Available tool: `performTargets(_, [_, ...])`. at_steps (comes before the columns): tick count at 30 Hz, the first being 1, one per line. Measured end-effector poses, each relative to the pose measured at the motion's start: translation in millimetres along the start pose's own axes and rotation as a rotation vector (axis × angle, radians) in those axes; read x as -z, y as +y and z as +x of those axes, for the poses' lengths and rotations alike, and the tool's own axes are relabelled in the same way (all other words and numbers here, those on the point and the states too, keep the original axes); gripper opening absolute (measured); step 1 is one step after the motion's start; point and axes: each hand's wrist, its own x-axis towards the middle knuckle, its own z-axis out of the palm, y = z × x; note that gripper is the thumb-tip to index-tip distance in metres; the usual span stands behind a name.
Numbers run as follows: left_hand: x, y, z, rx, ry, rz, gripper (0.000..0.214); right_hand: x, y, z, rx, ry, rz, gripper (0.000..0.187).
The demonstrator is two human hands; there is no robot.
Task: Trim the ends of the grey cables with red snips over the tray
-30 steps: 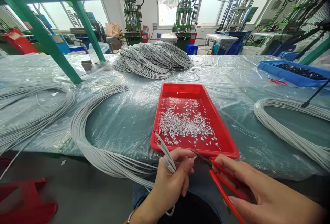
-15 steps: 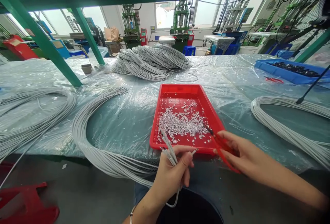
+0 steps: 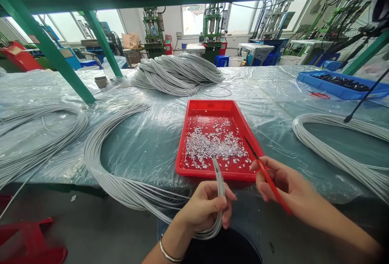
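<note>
My left hand (image 3: pixel 209 205) is closed around a bundle of grey cables (image 3: pixel 219 174), whose ends point up and away over the near rim of the red tray (image 3: pixel 180 150). The cables loop down beneath the hand. My right hand (image 3: pixel 278 183) holds red-handled scissors (image 3: pixel 272 185), seen nearly edge-on, with their dark pointed tip over the tray's right side. Small shiny silvery scraps (image 3: pixel 209 146) lie scattered over the tray floor. Left of the tray, a curved bundle of grey cables (image 3: pixel 97 154) runs over the table edge toward my left hand.
A large heap of grey cable (image 3: pixel 179 73) lies behind the tray. More coils sit at the left (image 3: pixel 69 130) and right (image 3: pixel 316 134). A blue tray (image 3: pixel 319 83) with black parts stands back right. Green frame posts (image 3: pixel 60 53) rise at the left, and a red stool (image 3: pixel 33 239) stands below.
The cable ends, splayed before, now stand together in my left hand, pointing over the tray. My right hand has turned the scissors, whose handles were spread, so they look slimmer.
</note>
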Motion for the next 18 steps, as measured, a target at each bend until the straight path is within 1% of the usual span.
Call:
performTargets(3, [-6.5,2.3,-1.9,-0.027,0.061,-0.029,0.046,-7.7,-1.0,-5.8,0.005,-0.022,0.053,0.035])
performTargets(6, [-16.4,8.5,-6.7,-0.084,0.178,-0.016,0.039,-9.0,7.0,-17.3,0.008,-0.025,0.067,0.036])
performTargets(8, [-23.3,14.3,-9.7,-0.112,0.249,0.019,0.041,-5.3,19.3,-27.6,-0.037,-0.011,0.016,0.045])
performTargets(10, [-28.0,20.2,-11.3,-0.107,0.286,0.036,0.042,0.3,34.0,-37.3,-0.082,0.001,-0.081,0.061])
performTargets(12, [-29.2,24.9,-11.2,-0.063,0.285,-0.005,0.042,5.2,45.3,-44.0,-0.093,-0.042,-0.208,0.077])
performTargets(13, [-28.4,26.5,-10.8,-0.027,0.273,-0.048,0.043,6.6,47.8,-45.7,-0.091,-0.070,-0.267,0.080])
performTargets(15, [-25.6,27.9,-9.7,0.035,0.257,-0.135,0.046,6.6,45.2,-46.1,-0.096,-0.094,-0.359,0.078])
performTargets(16, [-24.2,27.7,-9.4,0.048,0.254,-0.161,0.046,5.2,40.3,-45.1,-0.103,-0.082,-0.384,0.075])
performTargets(18, [-23.1,26.5,-9.4,0.030,0.275,-0.162,0.047,0.9,26.1,-41.8,-0.106,-0.051,-0.401,0.067])
